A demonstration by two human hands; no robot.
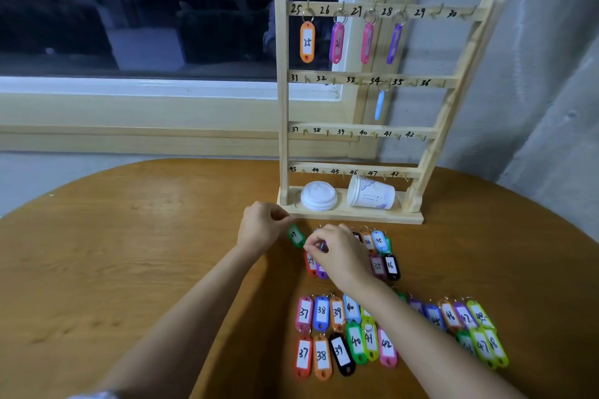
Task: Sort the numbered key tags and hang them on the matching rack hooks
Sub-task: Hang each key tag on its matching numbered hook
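A wooden rack [283,100] with hooks numbered 25 to 48 stands at the back of the table. Tags hang on hooks 25 [307,41], 26, 27 and 28, and a light blue tag [380,104] on 34. My left hand [261,230] pinches the ring end of a green tag [296,235] marked 29, held just above the table in front of the rack. My right hand [337,253] is close beside it, fingers pinched at the green tag's lower end, over a red tag [311,264] also marked 29. Rows of numbered tags [337,334] lie near me.
A white cup lid [318,196] and a paper cup [371,194] on its side rest on the rack's base. The round wooden table [129,253] has bare surface on the left. A window sill and wall stand behind the rack.
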